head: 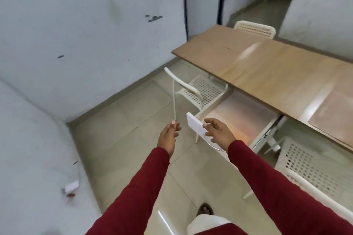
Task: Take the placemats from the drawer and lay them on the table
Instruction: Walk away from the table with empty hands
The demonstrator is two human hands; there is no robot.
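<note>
So, both hands are reaching forward over the floor toward an open drawer (242, 118) that is sticking out from under the near edge of a long wooden table (248, 63). The left hand (169, 135) is hanging in the air to the left of the drawer front, fingers loosely curled, holding nothing. The right hand (217, 131) is hovering just over the white drawer front (194, 125), fingers spread and relaxed, gripping nothing; whether the fingertips are touching the front I cannot tell. Inside the drawer a shiny, pinkish-orange placemat (240, 114) is lying flat, filling most of the bottom. Another placemat (330, 114) is already lying on the table at the far right, partly cut off by the picture edge. A white perforated chair (198, 89) is standing left of the drawer, tucked under the table; a second one (256, 28) is standing at the far side, and a third (309, 170) is sitting near right. Red sleeves (137, 187) are covering both arms. A white plug (72, 186) is lying by the wall on the near left.
</note>
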